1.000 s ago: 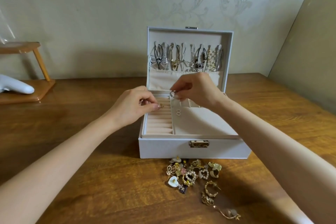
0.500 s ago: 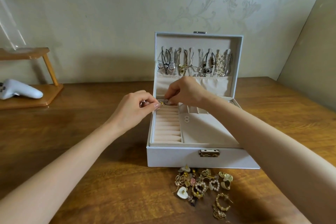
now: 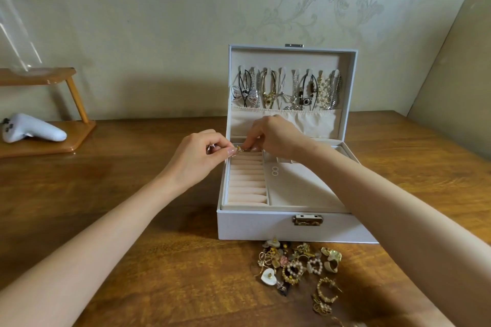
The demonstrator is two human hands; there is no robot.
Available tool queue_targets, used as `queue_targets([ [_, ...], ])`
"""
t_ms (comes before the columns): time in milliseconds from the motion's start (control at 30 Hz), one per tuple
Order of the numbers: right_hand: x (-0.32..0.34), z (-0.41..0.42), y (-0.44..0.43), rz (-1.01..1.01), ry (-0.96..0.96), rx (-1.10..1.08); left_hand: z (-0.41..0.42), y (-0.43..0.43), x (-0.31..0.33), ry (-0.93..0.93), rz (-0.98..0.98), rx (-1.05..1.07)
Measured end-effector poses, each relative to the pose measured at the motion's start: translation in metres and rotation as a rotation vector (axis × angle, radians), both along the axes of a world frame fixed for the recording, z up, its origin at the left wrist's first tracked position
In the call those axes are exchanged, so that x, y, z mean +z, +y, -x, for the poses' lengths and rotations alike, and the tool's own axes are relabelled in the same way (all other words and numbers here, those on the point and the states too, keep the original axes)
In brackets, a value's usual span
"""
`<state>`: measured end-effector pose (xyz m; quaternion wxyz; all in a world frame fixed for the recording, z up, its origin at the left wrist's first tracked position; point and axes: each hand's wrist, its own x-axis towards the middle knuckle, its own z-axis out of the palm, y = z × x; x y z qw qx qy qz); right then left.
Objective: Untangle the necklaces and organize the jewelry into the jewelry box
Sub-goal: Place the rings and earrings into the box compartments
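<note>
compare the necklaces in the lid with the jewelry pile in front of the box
The necklaces hang in a row inside the upright lid, their lower ends tucked into its fabric pocket. The jewelry pile lies jumbled on the table in front of the jewelry box. The necklaces are long strands, while the jewelry pile is small pieces such as hearts and hoops. Both show gold tones and pearls.

jewelry box (image 3: 255, 225): matt white leatherette, metal clasp (image 3: 308, 220) | ring rolls (image 3: 247, 180): soft beige velvet | table (image 3: 132, 260): glossy grained wood
</note>
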<state>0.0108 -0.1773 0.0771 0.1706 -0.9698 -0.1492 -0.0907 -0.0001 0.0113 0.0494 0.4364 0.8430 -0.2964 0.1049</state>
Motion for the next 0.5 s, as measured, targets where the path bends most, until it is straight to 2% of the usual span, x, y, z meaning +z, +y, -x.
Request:
queue_targets([
  [133,0.0021,0.0058,-0.0081,-0.079,-0.035,-0.049,-0.0007,-0.0005,-0.0005,0.016,0.007,0.001],
  [333,-0.0017,0.0036,-0.0075,0.066,-0.043,-0.049,-0.0002,-0.0006,-0.0001,0.038,0.03,-0.008],
  [500,-0.0017,0.0036,-0.0115,0.074,-0.045,-0.009,0.0011,-0.0021,-0.0007,0.076,0.081,-0.026],
])
